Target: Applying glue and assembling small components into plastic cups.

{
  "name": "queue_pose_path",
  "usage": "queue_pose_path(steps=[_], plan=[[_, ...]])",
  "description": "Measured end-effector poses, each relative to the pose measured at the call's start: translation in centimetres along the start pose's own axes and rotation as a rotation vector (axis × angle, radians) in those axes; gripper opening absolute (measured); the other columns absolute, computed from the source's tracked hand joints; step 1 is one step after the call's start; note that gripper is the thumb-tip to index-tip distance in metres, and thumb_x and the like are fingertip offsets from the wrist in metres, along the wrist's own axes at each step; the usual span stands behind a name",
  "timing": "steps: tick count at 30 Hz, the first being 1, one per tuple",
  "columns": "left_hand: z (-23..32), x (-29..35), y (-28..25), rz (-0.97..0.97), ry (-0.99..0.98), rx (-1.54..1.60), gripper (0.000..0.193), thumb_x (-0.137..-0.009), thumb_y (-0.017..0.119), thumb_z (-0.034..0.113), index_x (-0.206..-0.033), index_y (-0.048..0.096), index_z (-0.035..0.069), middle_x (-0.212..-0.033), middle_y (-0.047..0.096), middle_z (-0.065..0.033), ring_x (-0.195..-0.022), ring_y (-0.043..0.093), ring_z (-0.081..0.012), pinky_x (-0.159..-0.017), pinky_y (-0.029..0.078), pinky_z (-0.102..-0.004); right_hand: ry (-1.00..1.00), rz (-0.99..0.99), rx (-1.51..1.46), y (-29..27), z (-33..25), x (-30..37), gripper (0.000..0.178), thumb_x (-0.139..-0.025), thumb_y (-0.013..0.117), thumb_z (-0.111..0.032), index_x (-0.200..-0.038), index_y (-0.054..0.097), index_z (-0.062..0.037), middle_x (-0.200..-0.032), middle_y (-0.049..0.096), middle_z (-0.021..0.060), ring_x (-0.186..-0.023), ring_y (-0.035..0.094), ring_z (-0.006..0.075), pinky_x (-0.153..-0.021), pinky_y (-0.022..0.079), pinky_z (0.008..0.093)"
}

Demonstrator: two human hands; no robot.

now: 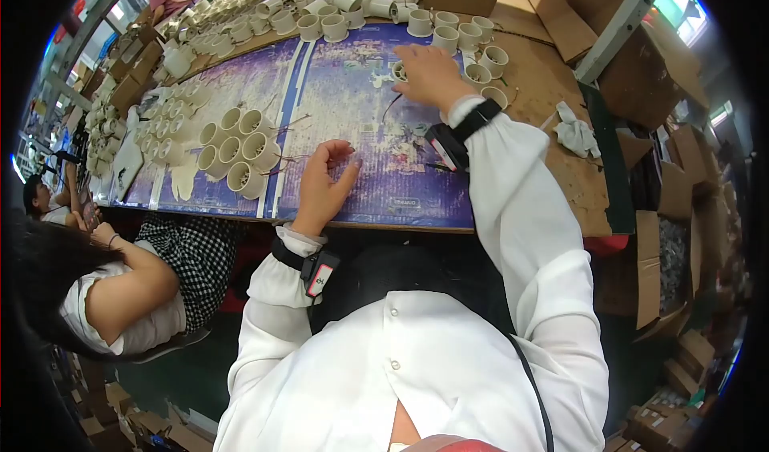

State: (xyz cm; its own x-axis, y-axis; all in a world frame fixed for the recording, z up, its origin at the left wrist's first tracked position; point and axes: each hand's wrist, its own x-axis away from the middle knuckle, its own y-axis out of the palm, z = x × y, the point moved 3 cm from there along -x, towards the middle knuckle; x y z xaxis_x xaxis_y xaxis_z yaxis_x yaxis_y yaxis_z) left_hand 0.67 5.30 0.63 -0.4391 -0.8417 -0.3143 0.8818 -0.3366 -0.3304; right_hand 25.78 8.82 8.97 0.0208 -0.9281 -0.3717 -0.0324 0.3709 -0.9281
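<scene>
My right hand (432,77) reaches out over the table, its fingers bent round a small white cup-shaped part (398,72) that shows only partly. A thin dark wire (392,107) hangs just below it. My left hand (324,186) is held near the table's front edge, fingers loosely curled and thumb apart, holding nothing. Left of it stands a cluster of white cup-shaped parts (245,179) with small pieces inside and thin wires sticking out. More white cups (477,75) stand just right of my right hand.
Many white cups (334,27) line the table's far side. A crumpled white cloth (576,131) lies at the right, near cardboard boxes (641,75) and a metal post (622,29). On the left, another person (132,288) sits close to the table (360,207).
</scene>
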Motion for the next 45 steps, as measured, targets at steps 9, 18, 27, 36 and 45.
queue_pose_path(steps=[9,18,27,36,45], plan=[[0.0,0.3,0.0,0.010,-0.008,0.071,0.039,-0.089,0.069,0.008,-0.123,0.053,0.003,-0.114,0.063,-0.0094,-0.102,0.060,-0.0171,-0.091,0.048,-0.0305,0.008,-0.079,-0.635,-1.1,-2.4,2.7,0.061,-0.077,0.080,-0.029,-0.128,0.056,-0.0064,-0.120,0.065,0.0167,-0.110,0.064,0.0325,-0.096,0.049,0.0398],[3.7,-1.7,1.6,-0.198,-0.236,0.848,0.047,-0.106,0.042,0.037,-0.138,0.045,0.003,-0.132,0.054,-0.0132,-0.116,0.058,-0.0205,-0.095,0.050,-0.0318,-0.179,-0.043,-1.004,-2.6,-6.8,8.3,0.059,-0.077,0.080,-0.022,-0.129,0.056,-0.0074,-0.119,0.066,0.0091,-0.111,0.063,0.0257,-0.094,0.049,0.0344],[0.7,-2.9,1.8,-0.338,-0.475,1.245,0.058,-0.105,0.035,0.051,-0.132,0.051,0.003,-0.115,0.065,-0.0140,-0.099,0.068,-0.0244,-0.080,0.060,-0.0333,-0.195,0.009,-1.214,-1.2,-3.1,7.9,0.041,-0.082,0.072,-0.010,-0.122,0.062,-0.0069,-0.119,0.066,0.0061,-0.110,0.062,0.0215,-0.093,0.047,0.0336],[-0.2,-3.4,2.1,-0.357,-0.534,1.138,0.059,-0.105,0.031,0.052,-0.130,0.053,0.004,-0.107,0.067,-0.0121,-0.089,0.068,-0.0213,-0.075,0.060,-0.0317,-0.311,0.225,-1.003,0.1,-3.6,7.5,0.030,-0.083,0.066,-0.004,-0.112,0.067,-0.0072,-0.108,0.067,0.0067,-0.101,0.063,0.0218,-0.087,0.048,0.0319],[0.5,-3.4,2.3,-0.380,-0.509,1.065,0.058,-0.106,0.031,0.051,-0.131,0.052,0.004,-0.112,0.065,-0.0099,-0.085,0.066,-0.0179,-0.073,0.059,-0.0296,-0.288,0.071,-1.082,0.2,-4.0,7.7,0.029,-0.083,0.065,-0.006,-0.111,0.068,-0.0085,-0.106,0.068,0.0070,-0.098,0.064,0.0215,-0.080,0.049,0.0312]])
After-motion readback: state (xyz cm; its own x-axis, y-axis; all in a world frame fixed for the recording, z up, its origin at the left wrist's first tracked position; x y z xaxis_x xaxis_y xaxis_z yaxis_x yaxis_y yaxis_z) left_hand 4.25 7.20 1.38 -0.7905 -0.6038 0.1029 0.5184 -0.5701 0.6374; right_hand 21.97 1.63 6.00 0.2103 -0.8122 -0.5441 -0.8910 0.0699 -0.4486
